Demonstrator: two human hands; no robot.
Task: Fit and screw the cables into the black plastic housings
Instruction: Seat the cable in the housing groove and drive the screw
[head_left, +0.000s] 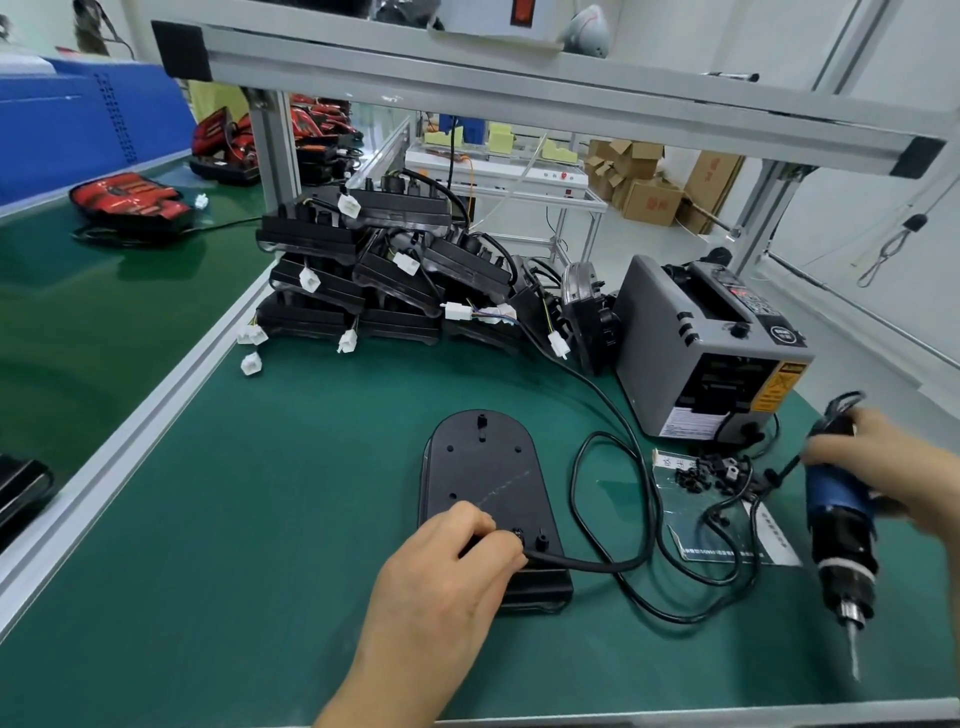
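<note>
Head view puts the left hand (447, 566) at six o'clock, fingers curled over the black cable (587, 564) and pinching it where it meets the near end of the black plastic housing (483, 467), which lies flat mid-bench. At four o'clock the right hand (883, 467) is wrapped round a blue electric screwdriver (841, 525), bit pointing down and well apart from the housing. By my judgement the cable is being seated and the screwing step is not yet begun. The next move calls for a fastener from the small black heap (711, 475) at three o'clock, then the bit set square while the cable is pinned. Everything rests on a green mat (234, 519). More housings with white plugs (374, 270) are stacked at eleven o'clock, a grey tape dispenser (701, 343) stands at two, and cardboard boxes (644, 192) sit on the floor beyond at one.
</note>
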